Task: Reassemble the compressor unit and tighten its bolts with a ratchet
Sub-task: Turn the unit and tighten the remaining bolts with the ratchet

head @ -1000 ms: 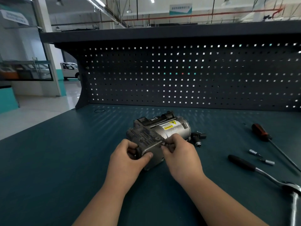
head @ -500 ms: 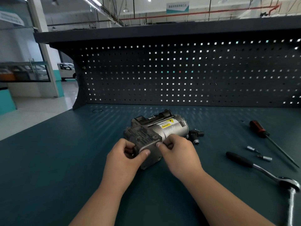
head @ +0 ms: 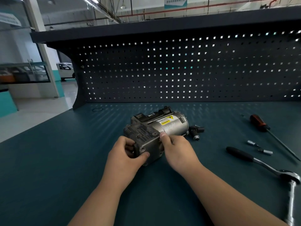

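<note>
Seating the end plate on the compressor unit (head: pixel 156 129), which lies on its side mid-workbench (head: pixel 48 160); looks like early-to-middle progress.
Left hand (head: pixel 125 154) grips the plate's left edge, thumb on its flat grey face; right hand (head: pixel 177 149) has curled fingers pinching at the seam with the cylinder, and a bolt there can't be made out. Ratchet (head: pixel 260 163) lies untouched well to the right, so tightening seems left to do. Body is a brushed-metal cylinder with a yellow warning label plus a dark ribbed cast block; the ratchet is chrome with a black handle.
</note>
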Demonstrator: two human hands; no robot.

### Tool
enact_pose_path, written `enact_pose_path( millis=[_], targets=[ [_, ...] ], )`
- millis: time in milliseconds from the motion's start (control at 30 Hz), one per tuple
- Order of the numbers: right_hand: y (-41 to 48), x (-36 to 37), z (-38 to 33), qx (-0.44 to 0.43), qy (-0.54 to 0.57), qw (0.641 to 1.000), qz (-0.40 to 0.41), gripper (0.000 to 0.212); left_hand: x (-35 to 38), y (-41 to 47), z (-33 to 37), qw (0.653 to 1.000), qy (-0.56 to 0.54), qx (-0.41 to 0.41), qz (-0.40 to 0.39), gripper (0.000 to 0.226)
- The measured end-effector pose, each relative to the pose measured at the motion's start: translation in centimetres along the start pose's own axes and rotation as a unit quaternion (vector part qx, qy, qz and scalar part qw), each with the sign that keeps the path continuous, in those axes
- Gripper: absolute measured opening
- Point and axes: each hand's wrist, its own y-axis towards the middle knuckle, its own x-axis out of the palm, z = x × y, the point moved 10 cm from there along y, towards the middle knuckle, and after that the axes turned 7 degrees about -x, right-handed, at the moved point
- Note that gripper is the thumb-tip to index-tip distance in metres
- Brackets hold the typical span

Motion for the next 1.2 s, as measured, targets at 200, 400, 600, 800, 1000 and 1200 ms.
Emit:
enact_pose_path(
  millis=[200,400,600,800,1000,1200],
  targets=[
    [-0.2,-0.5,-0.3,-0.019,-0.035,0.999,0.012,0.019,0.1,0.1,-0.2,1.0,0.0,-0.002,0.0,0.041],
    [-0.4,0.0,-0.5,0.005,-0.028,1.0,-0.009,0.048,-0.1,0.0,0.0,1.0,0.007,0.005,0.01,0.041],
    [-2.0,0.8,4.2,0.249,0.295,0.922,-0.027,0.019,0.5,-0.5,0.3,0.999,-0.017,-0.002,-0.034,0.04],
    [-2.8,-0.5,4.7,0.219,0.202,0.951,-0.087,0.029,2.1,-1.3,1.3,0.996,-0.034,0.014,-0.085,0.041],
    [-4.5,0.2,3.0,0.188,0.272,0.937,-0.111,0.026,2.1,-1.1,1.4,0.996,-0.024,0.022,-0.079,0.042],
    [-5.3,0.4,4.0,0.266,0.34,0.899,-0.066,0.035,2.0,-1.0,1.3,0.997,-0.011,0.022,-0.069,0.042]
  ],
)
